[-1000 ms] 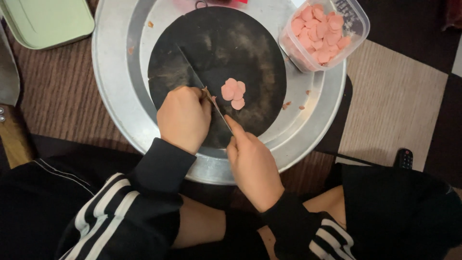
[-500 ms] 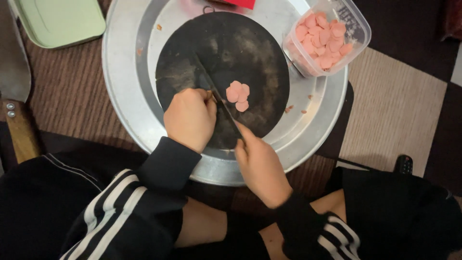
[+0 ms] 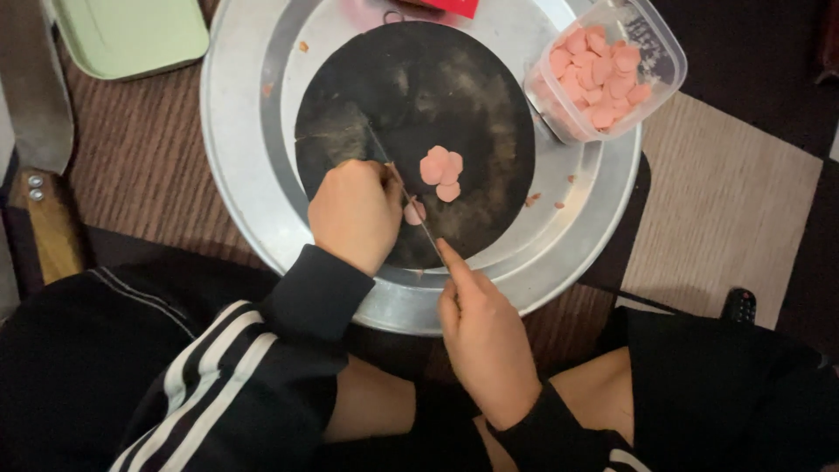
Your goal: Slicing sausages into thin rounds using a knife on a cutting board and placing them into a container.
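Clear plastic tub (image 3: 607,74) full of pink round slices.
Right hand (image 3: 488,336) grips a thin knife (image 3: 406,197); left hand (image 3: 357,212) clenched on a pink sausage piece (image 3: 414,211), over the black board (image 3: 415,140).

Thin knife (image 3: 409,205) slanted across black round board (image 3: 472,105), pink sausage slices (image 3: 441,166) lying flat just beside blade

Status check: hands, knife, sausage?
Left hand pins sausage on black board. Right hand grips knife, blade at the sausage. Cut slices beside blade; nothing in the way.
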